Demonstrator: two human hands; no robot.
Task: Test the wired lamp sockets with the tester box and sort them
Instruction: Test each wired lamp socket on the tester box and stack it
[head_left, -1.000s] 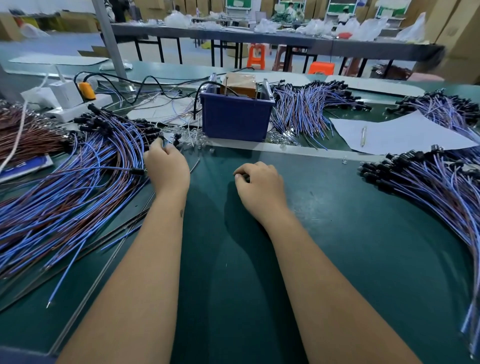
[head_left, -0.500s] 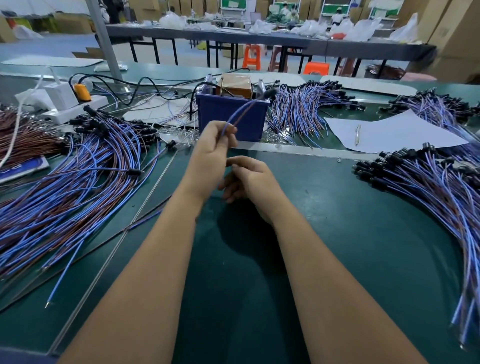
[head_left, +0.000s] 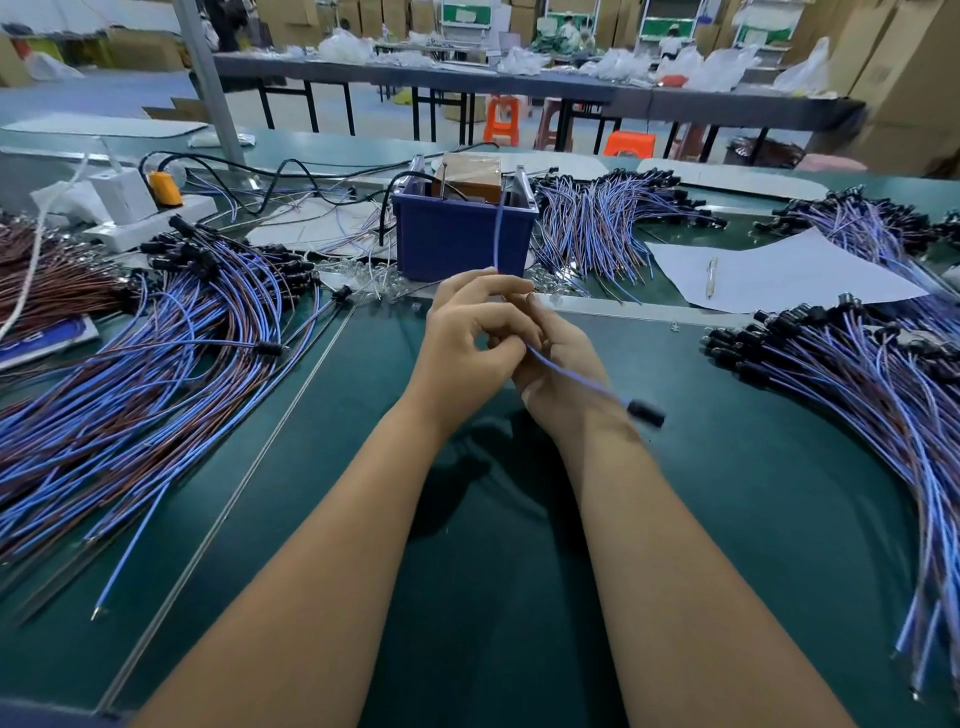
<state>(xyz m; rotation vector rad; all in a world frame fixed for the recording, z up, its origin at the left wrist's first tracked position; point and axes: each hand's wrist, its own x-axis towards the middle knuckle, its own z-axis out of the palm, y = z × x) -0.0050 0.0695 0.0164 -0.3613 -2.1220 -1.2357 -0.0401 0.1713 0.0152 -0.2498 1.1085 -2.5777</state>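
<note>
My left hand (head_left: 467, 338) and my right hand (head_left: 563, 366) meet above the green table, just in front of the blue tester box (head_left: 462, 244). Between them they hold one wired lamp socket (head_left: 645, 413). Its blue wire rises from my left fingertips toward the box's right rim. The wire also trails down and right across the back of my right hand to the blurred black socket. My left fingers pinch the wire. My right fingers curl against it beside them, and that thumb is hidden. A brown unit (head_left: 470, 176) sits inside the box.
A big pile of blue and brown wired sockets (head_left: 156, 364) covers the left side. Another pile (head_left: 857, 374) lies on the right and a third (head_left: 597, 223) behind the box. A paper sheet with a pen (head_left: 779, 275), a power strip (head_left: 150, 218) and clear bulbs (head_left: 363, 275) lie nearby.
My left hand took one wired socket from the left pile and brought it to the middle. The socket end swung from up near the box down over my right wrist. My right hand rose to the wire.
</note>
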